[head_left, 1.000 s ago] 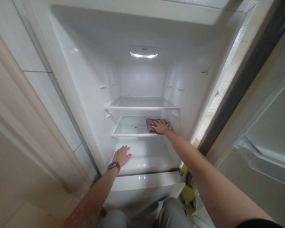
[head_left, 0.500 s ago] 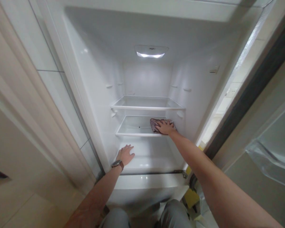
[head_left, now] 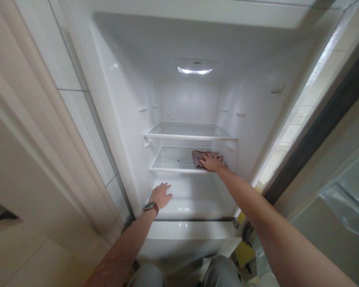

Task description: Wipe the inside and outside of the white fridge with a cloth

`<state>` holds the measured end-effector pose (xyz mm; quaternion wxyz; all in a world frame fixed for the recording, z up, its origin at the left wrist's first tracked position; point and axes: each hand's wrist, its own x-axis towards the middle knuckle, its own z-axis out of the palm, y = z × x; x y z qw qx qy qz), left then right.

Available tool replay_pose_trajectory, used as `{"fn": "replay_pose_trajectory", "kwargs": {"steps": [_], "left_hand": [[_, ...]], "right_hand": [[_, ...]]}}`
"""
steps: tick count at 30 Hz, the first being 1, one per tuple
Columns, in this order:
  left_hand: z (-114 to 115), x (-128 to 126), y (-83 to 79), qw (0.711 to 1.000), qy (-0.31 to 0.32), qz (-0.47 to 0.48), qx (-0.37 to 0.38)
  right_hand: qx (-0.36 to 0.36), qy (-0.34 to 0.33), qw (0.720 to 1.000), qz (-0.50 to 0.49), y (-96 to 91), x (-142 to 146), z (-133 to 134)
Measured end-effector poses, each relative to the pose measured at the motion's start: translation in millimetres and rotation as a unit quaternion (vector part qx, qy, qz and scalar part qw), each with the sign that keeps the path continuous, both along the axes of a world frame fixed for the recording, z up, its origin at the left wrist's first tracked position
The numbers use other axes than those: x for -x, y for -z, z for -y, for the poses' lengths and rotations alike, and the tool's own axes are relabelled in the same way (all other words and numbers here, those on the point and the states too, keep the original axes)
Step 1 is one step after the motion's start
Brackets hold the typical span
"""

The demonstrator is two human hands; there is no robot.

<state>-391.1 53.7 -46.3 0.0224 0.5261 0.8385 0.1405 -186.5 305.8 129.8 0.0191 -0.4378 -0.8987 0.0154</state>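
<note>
A folded, patterned brownish-purple cloth (head_left: 196, 160) lies at the right side of the lower glass shelf (head_left: 167, 159) inside an open refrigerator. My right hand (head_left: 212, 161) grips it from above, fingers spread over the fabric and pressing it against the shelf; part of the cloth is hidden under the palm. Lower down on the left, my left hand (head_left: 161, 194) rests near the refrigerator's floor (head_left: 191, 199) and left wall, fingers apart and holding nothing. A dark-faced watch (head_left: 149, 206) is on that wrist. One small dark spot (head_left: 178, 160) shows on the lower shelf, left of the cloth.
An upper glass shelf (head_left: 188, 129) sits above the cloth. A lit lamp (head_left: 195, 71) is on the ceiling of the compartment. The refrigerator door (head_left: 326, 191) stands open at the right, and a white front panel (head_left: 191, 231) juts out below, above my knees.
My view has shifted slightly, so the whole scene sits a little farther right. Relative to the shelves, both hands and the cloth look almost unmoved.
</note>
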Motion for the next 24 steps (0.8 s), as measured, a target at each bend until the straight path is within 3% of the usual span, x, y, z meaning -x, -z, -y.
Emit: {"fn": "replay_pose_trajectory", "kwargs": {"steps": [9, 24], "left_hand": [[-2, -3, -1.4, 1.0, -0.009, 0.01, 0.0], [-1, -5, -5.0, 1.0, -0.003, 0.025, -0.004]], "right_hand": [[-0.009, 0.023, 1.0, -0.004, 3.2, 14, 12], [0.008, -0.028, 1.0, 0.006, 1.2, 60, 45]]}}
